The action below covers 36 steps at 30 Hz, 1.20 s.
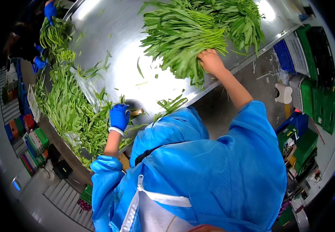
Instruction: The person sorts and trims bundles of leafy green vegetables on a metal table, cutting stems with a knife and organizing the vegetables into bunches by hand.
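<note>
My left hand [119,116], in a blue glove, is closed around a short wooden handle [137,112] whose end sticks out to the right; whatever else belongs to it is hidden. It is at the table's near edge, beside a loose heap of leafy greens [65,102]. Bare and ungloved, my right hand [211,62] has its fingers curled at the stem side of a large bunch of long leafy greens [187,34] at the upper middle. Its fingertips are partly hidden among the stems.
The metal table [98,29] carries scattered leaves and a clear plastic bag [86,87]. At the upper left, a co-worker's blue-gloved hand [50,12] holds greens. A white stool [283,93] and stacked green crates [324,102] are at the right.
</note>
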{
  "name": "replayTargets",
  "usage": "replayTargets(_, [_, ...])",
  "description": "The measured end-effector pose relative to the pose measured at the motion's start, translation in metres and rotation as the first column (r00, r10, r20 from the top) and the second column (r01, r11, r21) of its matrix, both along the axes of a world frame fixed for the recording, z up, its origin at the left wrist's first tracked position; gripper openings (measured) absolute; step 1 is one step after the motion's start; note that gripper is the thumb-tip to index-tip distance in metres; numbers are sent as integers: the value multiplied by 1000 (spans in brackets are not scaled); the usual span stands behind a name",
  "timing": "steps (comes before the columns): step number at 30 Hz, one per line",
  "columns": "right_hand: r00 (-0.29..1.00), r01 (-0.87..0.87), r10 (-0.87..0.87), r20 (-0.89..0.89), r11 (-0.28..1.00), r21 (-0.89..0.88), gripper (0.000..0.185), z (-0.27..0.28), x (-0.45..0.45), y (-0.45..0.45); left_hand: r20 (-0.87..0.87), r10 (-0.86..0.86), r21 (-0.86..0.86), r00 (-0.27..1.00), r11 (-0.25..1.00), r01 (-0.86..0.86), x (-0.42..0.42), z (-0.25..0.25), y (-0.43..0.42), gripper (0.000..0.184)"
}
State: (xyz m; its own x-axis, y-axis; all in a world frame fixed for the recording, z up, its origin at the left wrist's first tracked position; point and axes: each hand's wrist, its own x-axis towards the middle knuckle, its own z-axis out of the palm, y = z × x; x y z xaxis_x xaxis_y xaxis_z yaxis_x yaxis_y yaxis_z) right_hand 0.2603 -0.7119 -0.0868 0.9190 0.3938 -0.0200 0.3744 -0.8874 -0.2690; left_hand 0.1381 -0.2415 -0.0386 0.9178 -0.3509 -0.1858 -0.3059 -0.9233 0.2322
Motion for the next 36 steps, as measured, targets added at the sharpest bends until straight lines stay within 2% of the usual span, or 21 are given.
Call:
replayTargets(3, [998, 50, -51, -37, 998, -30, 20, 0, -4, 1, -147, -202, -69, 968, 979, 194, -7, -18, -27, 22])
replayTargets(6, [993, 104, -108, -39, 991, -88, 18, 7, -32, -10, -173, -254, -163, 952, 960, 227, -9, 15, -87, 21])
replayTargets(7, [981, 187, -190, -40, 980, -68, 18, 14, -46, -12, -169, -336, -149, 926, 938, 313, -11, 10, -95, 23])
replayTargets(10, [916, 400, -400, -31, 916, -21, 23, 29, -93, -7, -354, -374, -170, 857, 927, 334, -24, 7, -117, 28])
replayTargets(11, [914, 404, -404, -16, 914, -29, 28, 19, -108, -1, -371, -408, -160, 834, 913, 376, -30, 4, -122, 28])
replayTargets(13, [946, 306, -294, 136, 949, -80, 32, 15, -136, 27, -404, -486, -134, 775, 869, 476, -39, 2, -128, 29])
replayTargets(15, [980, 184, -183, -72, 983, -4, 34, -19, -155, 74, -353, -548, -130, 758, 832, 540, -46, -8, -128, 31])
replayTargets(16, [906, 234, -93, -414, 923, 305, 34, -2, -164, 105, -271, -579, -137, 769, 814, 565, -47, -16, -125, 28])
replayTargets(17, [712, 362, 188, -676, 727, 584, 32, 46, -173, 124, -191, -607, -152, 771, 795, 588, -52, -30, -118, 25])
replayTargets(18, [834, 252, 238, -499, 639, 727, 31, 45, -187, 147, -198, -616, -168, 763, 788, 593, -54, -38, -109, 23])
replayTargets(19, [915, 101, 277, -294, 547, 831, 32, 41, -200, 161, -179, -515, -371, 838, 825, 427, -60, -27, -112, 23])
replayTargets(21, [964, 196, -15, -264, 710, 677, 29, 49, -223, 165, -233, -475, -246, 849, 873, 421, -70, -41, -100, 25])
replayTargets(23, [972, 233, -194, -129, 820, 523, 27, 33, -252, 148, -167, -413, -338, 895, 877, 342, -82, -34, -92, 28])
replayTargets(25, [952, 276, -199, -233, 884, 376, 24, 37, -286, 118, -160, -374, -374, 913, 879, 295, -92, -35, -91, 33])
replayTargets(28, [940, 301, -229, -254, 906, 297, 25, 28, -338, 73, -121, -320, -331, 940, 905, 266, -101, -48, -89, 27])
replayTargets(30, [918, 362, -308, -252, 909, 209, 30, 22, -370, 46, -83, -345, -314, 935, 899, 304, -102, -51, -90, 26])
replayTargets(32, [799, 494, -429, -422, 868, 54, 27, 7, -396, 28, -150, -349, -203, 925, 926, 317, -105, -30, -102, 24])
replayTargets(33, [791, 473, -414, -450, 881, 20, 24, -14, -408, 19, -158, -346, -90, 925, 938, 336, -107, -28, -103, 31])
replayTargets(34, [760, 388, -311, -570, 922, 14, 24, -34, -415, 5, -157, -371, 78, 915, 919, 386, -107, -42, -97, 38])
replayTargets(35, [741, 282, -191, -644, 959, 40, 24, -31, -416, -10, -235, -338, 305, 911, 865, 399, -111, -13, -121, 39])
replayTargets(36, [759, 236, -101, -643, 963, 127, 23, -58, -422, -27, -260, -310, 415, 914, 819, 396, -116, 5, -146, 36])
